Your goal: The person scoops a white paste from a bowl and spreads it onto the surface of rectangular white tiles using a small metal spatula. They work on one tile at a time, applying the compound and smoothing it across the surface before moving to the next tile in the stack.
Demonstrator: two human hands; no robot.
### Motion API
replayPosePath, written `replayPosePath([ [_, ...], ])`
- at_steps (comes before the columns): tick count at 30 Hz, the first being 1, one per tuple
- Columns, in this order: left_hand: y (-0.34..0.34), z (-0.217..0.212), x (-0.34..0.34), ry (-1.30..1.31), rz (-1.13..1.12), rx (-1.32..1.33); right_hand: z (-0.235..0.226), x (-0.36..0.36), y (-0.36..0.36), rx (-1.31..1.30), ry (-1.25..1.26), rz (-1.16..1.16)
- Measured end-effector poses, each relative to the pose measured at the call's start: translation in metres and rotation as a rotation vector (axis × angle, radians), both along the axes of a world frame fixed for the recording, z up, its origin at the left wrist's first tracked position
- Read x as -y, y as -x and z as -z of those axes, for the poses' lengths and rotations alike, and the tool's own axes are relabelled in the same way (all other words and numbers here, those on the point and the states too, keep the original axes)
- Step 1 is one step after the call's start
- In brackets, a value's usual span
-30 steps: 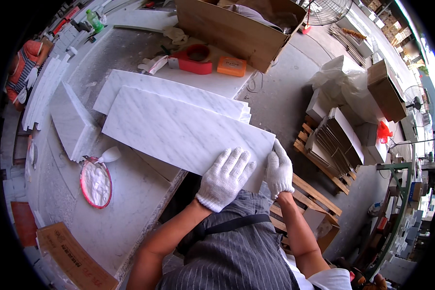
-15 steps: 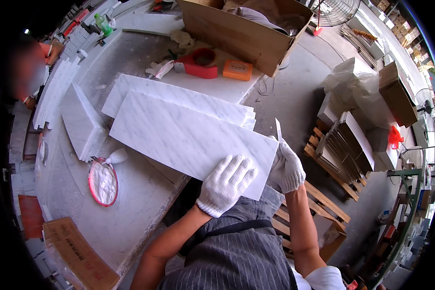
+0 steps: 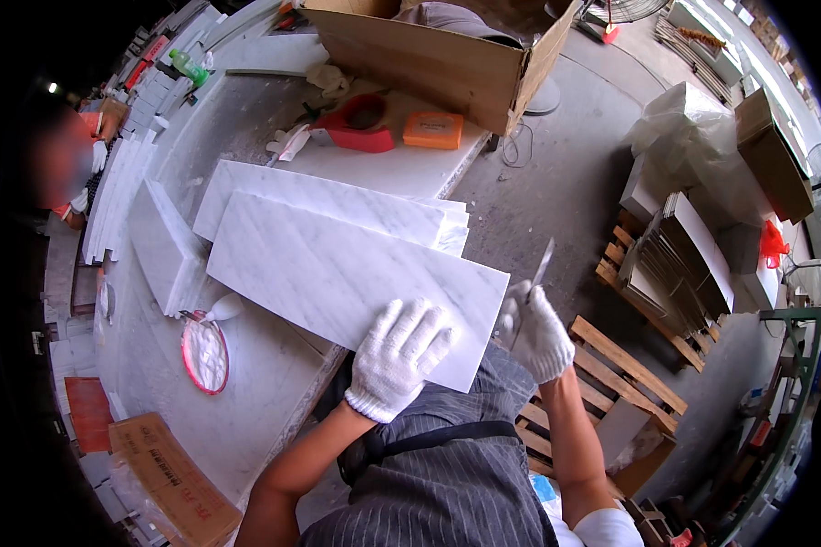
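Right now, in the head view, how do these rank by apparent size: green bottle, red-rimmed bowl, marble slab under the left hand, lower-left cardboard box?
Largest to smallest:
1. Marble slab
2. Cardboard box
3. Red-rimmed bowl
4. Green bottle, farther off, so its real size is unsure

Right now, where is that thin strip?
In the head view, right of centre, the thin strip juts from the right hand, beside the white slab under the left hand.

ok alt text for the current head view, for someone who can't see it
A person's white-gloved left hand rests flat on a pale veined stone slab overhanging a worktable, while the gloved right hand holds a thin strip near the slab's right edge. More slabs lie behind, and a red-rimmed dish sits to the left.
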State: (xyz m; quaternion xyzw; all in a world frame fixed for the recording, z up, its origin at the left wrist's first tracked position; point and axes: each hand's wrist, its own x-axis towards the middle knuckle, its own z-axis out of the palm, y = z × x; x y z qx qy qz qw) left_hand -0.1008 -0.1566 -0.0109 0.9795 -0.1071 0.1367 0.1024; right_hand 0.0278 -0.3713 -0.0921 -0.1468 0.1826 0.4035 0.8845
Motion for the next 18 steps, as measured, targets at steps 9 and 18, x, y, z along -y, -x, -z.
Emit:
replayPosePath([
  [9,0.013,0.008,0.014,-0.059,-0.001,-0.018,0.011,-0.031,0.026,-0.013,-0.267,-0.203],
  [18,0.016,0.007,0.021,-0.048,0.026,-0.085,0.041,-0.045,0.039,-0.093,-0.233,-0.220],
])
